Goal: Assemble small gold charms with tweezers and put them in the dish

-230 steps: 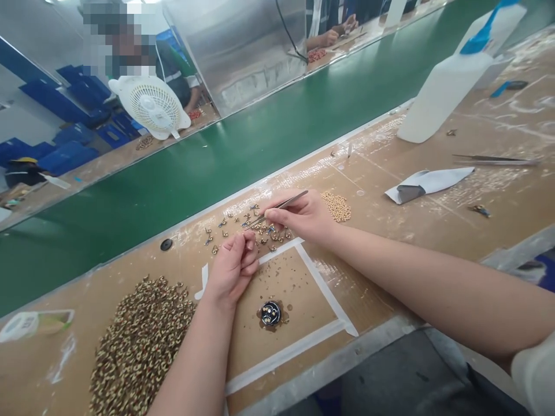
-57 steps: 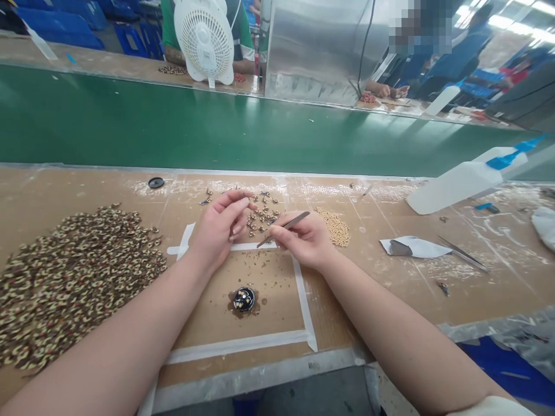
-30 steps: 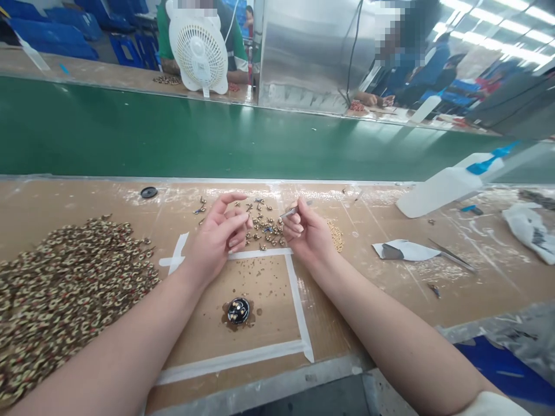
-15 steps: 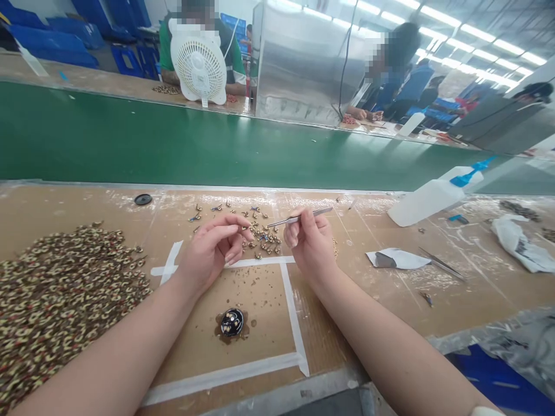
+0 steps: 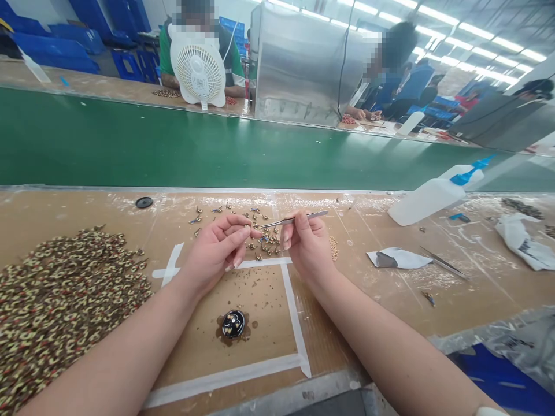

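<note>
My right hand [image 5: 307, 240] grips metal tweezers [image 5: 288, 221], their tips pointing left toward my other hand. The thumb and fingers of my left hand [image 5: 221, 242] are pinched together; whatever sits between them is too small to make out. Behind and between both hands lie several small curled parts [image 5: 271, 240] with dark and pale colouring. Nearer to me, a round black dish [image 5: 233, 323] holds shiny liquid and a few small pale pieces, with a brown wet stain around it. Small tan beads [image 5: 333, 247] form a pile just beyond my right hand.
A large heap of similar curled parts [image 5: 73, 300] covers the left side. On the right are a white bottle [image 5: 422, 201] with a blue nozzle, a white packet [image 5: 401, 258] and another pair of tweezers [image 5: 444, 264]. A green belt [image 5: 260, 150] runs behind; people sit beyond it.
The tweezers have moved left, bringing their tips up to my left fingertips. My left thumb and fingers have closed into a tighter pinch.
</note>
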`<state>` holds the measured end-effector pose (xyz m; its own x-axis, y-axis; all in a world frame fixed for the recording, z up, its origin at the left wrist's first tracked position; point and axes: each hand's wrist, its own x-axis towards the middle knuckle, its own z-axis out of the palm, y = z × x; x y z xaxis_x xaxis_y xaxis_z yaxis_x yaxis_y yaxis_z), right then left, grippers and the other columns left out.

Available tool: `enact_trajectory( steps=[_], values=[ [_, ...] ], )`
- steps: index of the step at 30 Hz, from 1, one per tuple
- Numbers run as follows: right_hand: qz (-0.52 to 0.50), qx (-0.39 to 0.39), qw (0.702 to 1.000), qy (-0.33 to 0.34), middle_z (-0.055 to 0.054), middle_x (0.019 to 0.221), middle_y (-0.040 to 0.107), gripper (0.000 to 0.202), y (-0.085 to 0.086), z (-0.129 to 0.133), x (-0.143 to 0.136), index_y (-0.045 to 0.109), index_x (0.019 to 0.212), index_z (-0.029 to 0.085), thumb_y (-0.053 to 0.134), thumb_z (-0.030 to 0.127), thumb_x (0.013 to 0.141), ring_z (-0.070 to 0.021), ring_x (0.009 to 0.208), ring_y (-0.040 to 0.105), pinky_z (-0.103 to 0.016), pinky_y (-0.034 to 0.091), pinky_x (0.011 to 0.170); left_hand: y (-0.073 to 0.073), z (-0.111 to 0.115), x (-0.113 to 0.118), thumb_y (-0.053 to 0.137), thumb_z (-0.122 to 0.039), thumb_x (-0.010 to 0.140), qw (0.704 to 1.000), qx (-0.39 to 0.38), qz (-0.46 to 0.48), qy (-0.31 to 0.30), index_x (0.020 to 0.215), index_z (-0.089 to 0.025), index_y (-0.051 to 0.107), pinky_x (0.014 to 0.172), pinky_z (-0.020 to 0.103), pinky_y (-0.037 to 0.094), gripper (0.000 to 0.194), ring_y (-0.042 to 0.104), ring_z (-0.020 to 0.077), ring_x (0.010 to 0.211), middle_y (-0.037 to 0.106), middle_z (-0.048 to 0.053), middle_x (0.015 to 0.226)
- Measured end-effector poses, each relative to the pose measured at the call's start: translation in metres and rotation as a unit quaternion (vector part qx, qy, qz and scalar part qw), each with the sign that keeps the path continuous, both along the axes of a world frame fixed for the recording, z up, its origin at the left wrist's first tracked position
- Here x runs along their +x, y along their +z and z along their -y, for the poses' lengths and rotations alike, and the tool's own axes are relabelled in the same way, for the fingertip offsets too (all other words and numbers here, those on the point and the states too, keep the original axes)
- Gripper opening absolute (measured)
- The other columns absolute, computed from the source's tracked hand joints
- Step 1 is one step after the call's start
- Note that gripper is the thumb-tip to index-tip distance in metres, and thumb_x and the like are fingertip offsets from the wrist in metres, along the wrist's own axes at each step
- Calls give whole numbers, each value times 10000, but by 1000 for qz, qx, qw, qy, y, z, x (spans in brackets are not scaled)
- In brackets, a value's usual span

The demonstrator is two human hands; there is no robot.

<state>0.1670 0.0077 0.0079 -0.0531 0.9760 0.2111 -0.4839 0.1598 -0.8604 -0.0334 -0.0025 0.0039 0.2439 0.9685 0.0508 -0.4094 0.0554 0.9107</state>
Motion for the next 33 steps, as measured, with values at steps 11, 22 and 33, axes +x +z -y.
enact_trajectory(
  steps=[11, 22, 33],
  values=[
    [-122, -127, 984, 39, 104, 554, 474, 446, 3, -3, -3, 668, 758, 238, 1017, 507, 685, -48, 460, 354, -198, 325, 443, 3, 2, 2, 891, -410, 889, 1000, 5, -15, -1, 940, -188, 755, 391, 141, 307, 265, 459, -2, 376, 809, 58, 893],
    [-95, -99, 990, 20, 92, 561, 451, 415, 0, -5, -2, 669, 774, 248, 953, 550, 772, -71, 480, 359, -235, 306, 469, -3, -1, 3, 903, -392, 899, 999, 20, -38, 17, 1081, -238, 808, 445, 140, 387, 257, 478, -9, 418, 839, 75, 1001],
    [-14, -40, 999, -24, 38, 602, 595, 347, -3, -3, -1, 776, 800, 248, 875, 576, 855, -96, 509, 508, -252, 420, 504, -1, 1, 1, 844, -408, 946, 998, 6, -60, 23, 1101, -235, 683, 402, 160, 317, 283, 506, 26, 424, 820, 62, 998]
  ],
)
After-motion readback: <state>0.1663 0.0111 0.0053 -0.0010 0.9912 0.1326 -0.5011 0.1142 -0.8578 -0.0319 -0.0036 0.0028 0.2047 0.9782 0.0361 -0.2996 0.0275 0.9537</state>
